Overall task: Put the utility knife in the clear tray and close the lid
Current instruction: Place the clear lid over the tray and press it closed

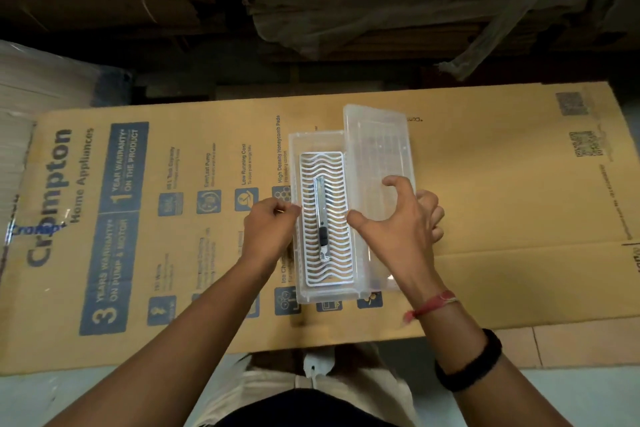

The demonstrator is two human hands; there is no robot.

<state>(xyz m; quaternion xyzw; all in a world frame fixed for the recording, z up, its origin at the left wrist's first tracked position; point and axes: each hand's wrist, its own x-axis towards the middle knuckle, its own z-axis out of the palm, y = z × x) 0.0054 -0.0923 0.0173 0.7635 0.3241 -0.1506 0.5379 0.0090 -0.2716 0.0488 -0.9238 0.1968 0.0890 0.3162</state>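
Observation:
The utility knife, silver with a black slider, lies lengthwise on a white wavy grid insert inside the clear tray. The clear lid lies tilted along the tray's right side, overlapping its right rim. My left hand pinches the tray's left rim with closed fingers. My right hand grips the near part of the lid, thumb on its left edge and fingers curled over its right edge.
The tray rests on a large flattened cardboard carton printed with blue text. Stacked cartons and plastic sheeting fill the dark area behind. A wrapped white stack stands at the far left. Grey floor shows near me.

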